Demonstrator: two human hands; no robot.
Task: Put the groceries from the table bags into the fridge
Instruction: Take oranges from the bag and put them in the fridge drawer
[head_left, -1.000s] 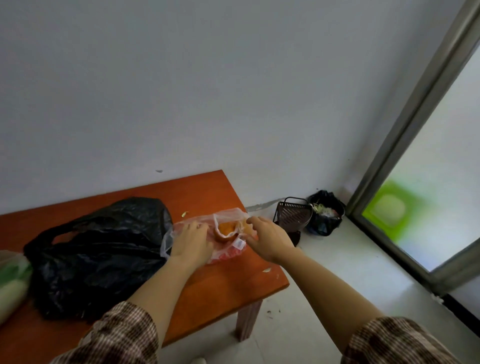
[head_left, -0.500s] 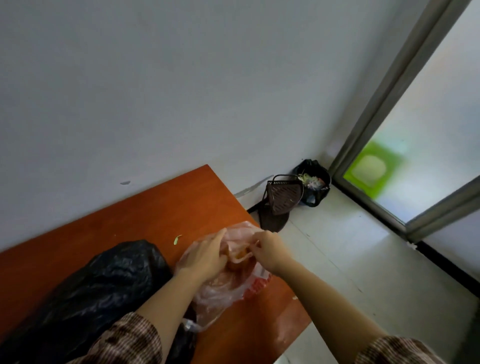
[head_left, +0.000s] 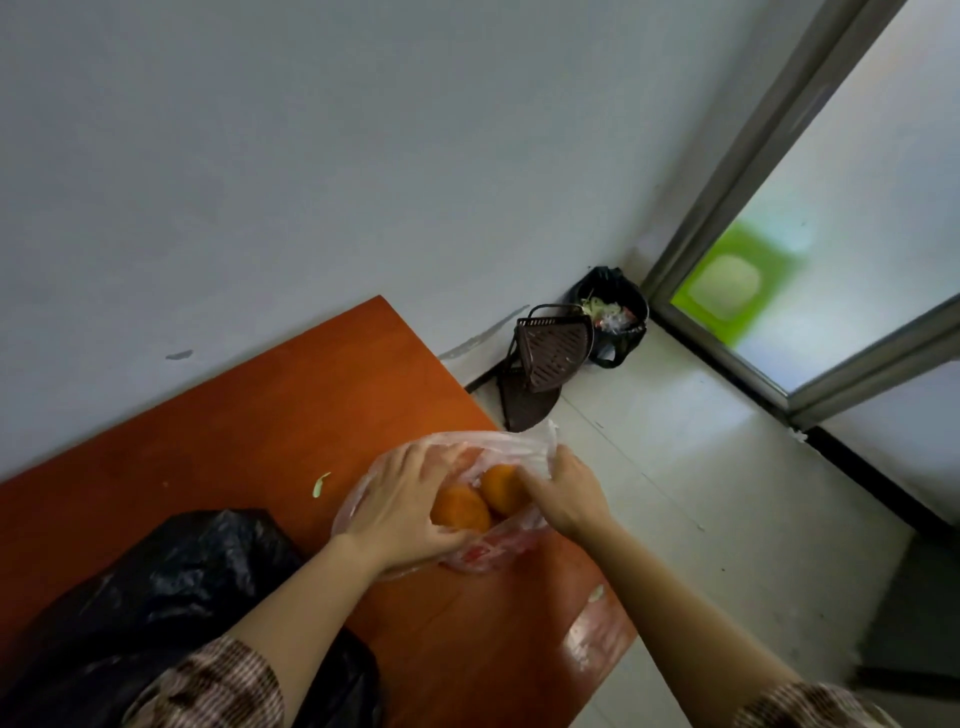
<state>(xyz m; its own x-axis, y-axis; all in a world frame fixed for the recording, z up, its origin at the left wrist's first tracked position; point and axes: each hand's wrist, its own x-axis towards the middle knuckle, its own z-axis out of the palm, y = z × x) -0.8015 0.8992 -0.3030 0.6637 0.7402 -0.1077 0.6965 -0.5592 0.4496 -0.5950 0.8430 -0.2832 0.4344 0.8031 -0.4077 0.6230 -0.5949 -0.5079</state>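
- Two oranges lie side by side inside a clear plastic bag (head_left: 524, 441). The left orange (head_left: 460, 512) touches the right orange (head_left: 500, 487).
- The clear plastic bag rests on the table (head_left: 311, 395) at its right edge, roughly midway between the near and far ends. Its mouth is open upward, and red print shows through the film on its near side.
- The left hand (head_left: 400, 506) grips the left orange. The fingers are curled over the fruit's far side and the thumb is wrapped under its near side.
- The right hand (head_left: 569, 493) reaches in from the right. Its fingers are held together, with the tips against the right orange and the bag's rim bunched above the knuckles. Whether they pinch the film or the fruit cannot be determined.
- Both forearms are bare, with plaid sleeves at the near frame edge.
- A black bag (head_left: 182, 587) lies crumpled on the table to the left of the clear bag, near the person.
- A green scrap (head_left: 321, 484) lies on the tabletop between the two bags, on the far side.
- A pale scrap (head_left: 596, 592) lies near the table's right edge.
- On the floor beyond the table stands a brown slatted rack (head_left: 550, 353), tilted against the wall.
- A black-lined waste bin (head_left: 618, 332) holding refuse stands just right of the rack, in the corner beside a glass door frame (head_left: 727, 171).
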